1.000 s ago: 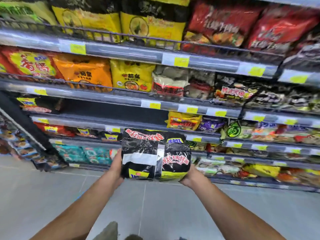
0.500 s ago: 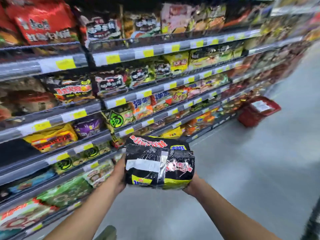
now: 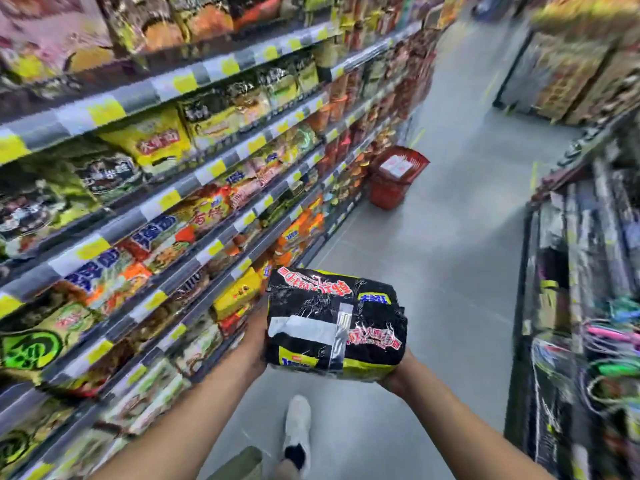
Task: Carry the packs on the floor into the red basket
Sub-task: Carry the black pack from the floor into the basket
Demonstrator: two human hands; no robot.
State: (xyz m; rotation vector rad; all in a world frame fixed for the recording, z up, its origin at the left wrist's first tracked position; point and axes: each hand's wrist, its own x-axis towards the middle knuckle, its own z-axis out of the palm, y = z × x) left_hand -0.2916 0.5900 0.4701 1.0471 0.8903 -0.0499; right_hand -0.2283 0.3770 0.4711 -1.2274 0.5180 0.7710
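Left hand (image 3: 255, 344) and right hand (image 3: 399, 375) held a shiny black plastic pack (image 3: 332, 327) low in the middle, fingers hidden under it. A red plastic basket (image 3: 384, 194) stood further up.

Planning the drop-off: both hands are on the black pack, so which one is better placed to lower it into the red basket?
Probably the left. The red basket stands ahead against the shelves, on the side of the left hand; the right hand supports the black pack from the aisle side.
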